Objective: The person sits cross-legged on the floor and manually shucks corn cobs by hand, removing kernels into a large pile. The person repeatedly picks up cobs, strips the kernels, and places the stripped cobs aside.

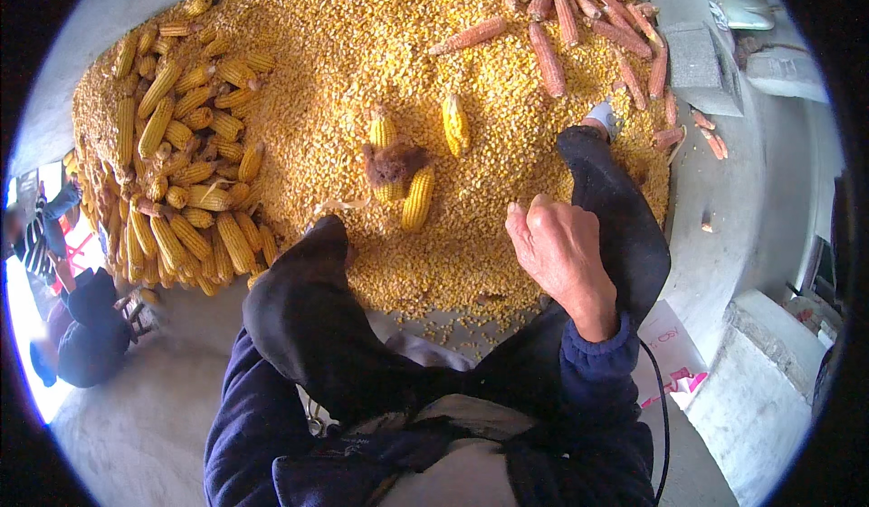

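My right hand [560,252] is raised beside my right knee, over the near right part of a spread of loose corn kernels [353,52]. Its back faces the camera and its fingers are curled, so whether anything lies inside them is hidden. My left hand is out of view; the left sleeve [254,425] runs down beside my body. Before me on the kernels lie a yellow corn cob [455,127], another cob [417,198] to its lower left, and yellow corn partly covered by a clump of brown corn silk [397,163].
Unshelled corn cobs [197,194] are piled at the left, stripped reddish cobs [563,15] at the upper right. Concrete blocks [699,65] stand at the right. A black cable [662,405] runs by my right side. Other people [91,324] are at the far left.
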Demonstrator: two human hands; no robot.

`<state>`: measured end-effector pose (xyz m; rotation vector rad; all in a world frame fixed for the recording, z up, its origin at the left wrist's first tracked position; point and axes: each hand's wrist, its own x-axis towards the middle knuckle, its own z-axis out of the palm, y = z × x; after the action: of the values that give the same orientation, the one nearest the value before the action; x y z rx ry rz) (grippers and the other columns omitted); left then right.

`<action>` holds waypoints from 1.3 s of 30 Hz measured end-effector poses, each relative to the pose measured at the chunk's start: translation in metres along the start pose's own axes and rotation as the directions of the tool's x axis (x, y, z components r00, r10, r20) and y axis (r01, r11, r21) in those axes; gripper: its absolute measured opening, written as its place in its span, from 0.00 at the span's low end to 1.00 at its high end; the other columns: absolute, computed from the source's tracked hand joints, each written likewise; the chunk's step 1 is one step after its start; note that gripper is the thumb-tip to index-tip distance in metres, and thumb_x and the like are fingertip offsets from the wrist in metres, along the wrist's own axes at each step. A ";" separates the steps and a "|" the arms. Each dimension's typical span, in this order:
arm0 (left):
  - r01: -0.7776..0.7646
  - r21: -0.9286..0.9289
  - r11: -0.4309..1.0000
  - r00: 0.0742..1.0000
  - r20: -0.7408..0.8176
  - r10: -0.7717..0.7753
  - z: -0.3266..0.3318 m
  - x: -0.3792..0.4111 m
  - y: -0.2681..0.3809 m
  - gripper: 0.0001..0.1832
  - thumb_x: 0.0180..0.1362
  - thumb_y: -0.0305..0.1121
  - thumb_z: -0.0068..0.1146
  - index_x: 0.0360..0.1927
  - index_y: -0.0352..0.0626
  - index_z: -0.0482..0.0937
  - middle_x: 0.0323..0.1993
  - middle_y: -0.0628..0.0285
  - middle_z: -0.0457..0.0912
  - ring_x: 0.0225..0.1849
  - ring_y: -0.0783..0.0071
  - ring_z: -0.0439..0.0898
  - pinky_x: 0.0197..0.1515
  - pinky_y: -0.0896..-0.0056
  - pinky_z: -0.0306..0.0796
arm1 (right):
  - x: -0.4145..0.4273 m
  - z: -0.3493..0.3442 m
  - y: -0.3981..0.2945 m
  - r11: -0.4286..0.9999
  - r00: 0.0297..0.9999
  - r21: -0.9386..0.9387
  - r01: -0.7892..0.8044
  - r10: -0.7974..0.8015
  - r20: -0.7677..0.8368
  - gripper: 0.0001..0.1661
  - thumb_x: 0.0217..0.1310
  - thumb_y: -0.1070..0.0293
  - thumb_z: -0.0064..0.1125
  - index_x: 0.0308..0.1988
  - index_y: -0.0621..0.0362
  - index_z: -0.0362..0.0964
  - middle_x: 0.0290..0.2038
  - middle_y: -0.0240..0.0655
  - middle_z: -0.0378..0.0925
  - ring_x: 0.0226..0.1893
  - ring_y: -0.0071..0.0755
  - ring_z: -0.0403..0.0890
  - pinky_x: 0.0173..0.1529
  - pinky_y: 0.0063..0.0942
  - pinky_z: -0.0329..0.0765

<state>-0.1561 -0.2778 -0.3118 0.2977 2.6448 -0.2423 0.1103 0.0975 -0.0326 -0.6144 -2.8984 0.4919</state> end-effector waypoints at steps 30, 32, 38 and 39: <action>-0.090 -0.029 0.996 0.963 -0.258 0.079 -0.148 -0.017 -0.021 0.28 0.42 0.56 0.63 0.23 0.35 0.81 0.27 0.46 0.82 0.32 0.49 0.82 0.36 0.52 0.76 | -0.009 0.010 0.008 0.993 0.988 0.101 0.067 -0.052 -0.147 0.17 0.55 0.68 0.60 0.20 0.56 0.60 0.15 0.42 0.67 0.18 0.51 0.72 0.21 0.43 0.69; 0.016 -0.086 0.996 0.927 -0.372 -0.047 -0.210 -0.021 -0.018 0.29 0.41 0.57 0.66 0.27 0.35 0.81 0.28 0.47 0.82 0.32 0.52 0.83 0.38 0.56 0.76 | -0.007 0.015 0.008 0.989 0.975 0.112 0.091 -0.066 -0.213 0.18 0.55 0.67 0.61 0.20 0.56 0.60 0.15 0.42 0.68 0.18 0.52 0.72 0.21 0.44 0.69; -0.402 -0.875 0.269 0.860 -0.462 -0.217 -0.362 -0.144 0.064 0.16 0.50 0.41 0.68 0.18 0.40 0.79 0.12 0.73 0.69 0.13 0.83 0.64 0.15 0.72 0.59 | 0.008 0.013 0.001 0.884 0.973 0.413 -0.221 0.170 0.156 0.32 0.64 0.42 0.43 0.27 0.62 0.73 0.13 0.43 0.70 0.12 0.44 0.74 0.16 0.36 0.69; -0.375 -0.922 0.100 0.897 -0.388 -0.212 -0.376 -0.170 0.082 0.08 0.50 0.29 0.63 0.32 0.36 0.82 0.16 0.68 0.74 0.13 0.80 0.65 0.17 0.74 0.61 | 0.009 0.007 -0.007 0.699 0.929 0.613 -0.369 0.263 0.260 0.33 0.62 0.39 0.44 0.29 0.62 0.72 0.12 0.42 0.69 0.11 0.41 0.73 0.15 0.34 0.68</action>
<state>-0.1487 -0.1447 0.0870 -0.0114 2.4204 1.9048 0.0984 0.0933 -0.0359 -0.9738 -2.4549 1.5774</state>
